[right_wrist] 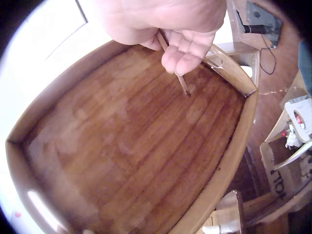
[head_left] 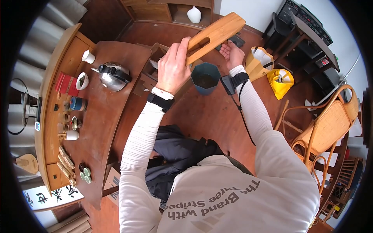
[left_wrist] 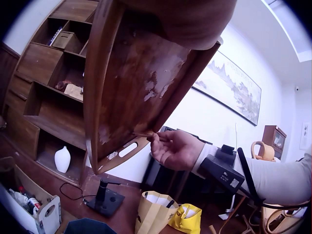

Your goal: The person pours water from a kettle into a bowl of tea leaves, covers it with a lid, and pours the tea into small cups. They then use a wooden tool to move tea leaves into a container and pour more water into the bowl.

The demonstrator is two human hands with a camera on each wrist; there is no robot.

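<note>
A wooden tray (head_left: 221, 33) with a slotted handle is held up on edge by the left hand (head_left: 175, 66), which grips its near end. Its brown inner face (left_wrist: 141, 83) has pale shiny patches in the left wrist view. The right hand (head_left: 232, 55) is on the tray's far side. Between its thumb and fingers the right hand (right_wrist: 183, 34) pinches a thin stick (right_wrist: 183, 84), whose tip is at the tray's inner face (right_wrist: 126, 136). In the left wrist view the same stick (left_wrist: 142, 135) is near the handle slot.
Below the tray stands a dark blue-green bin (head_left: 206, 75). A paper bag (head_left: 258, 62) and a yellow bag (head_left: 280, 83) stand on the floor at right. The table (head_left: 105, 112) at left bears a kettle (head_left: 112, 77), cups and a bowl. A rattan chair (head_left: 326, 124) is at far right.
</note>
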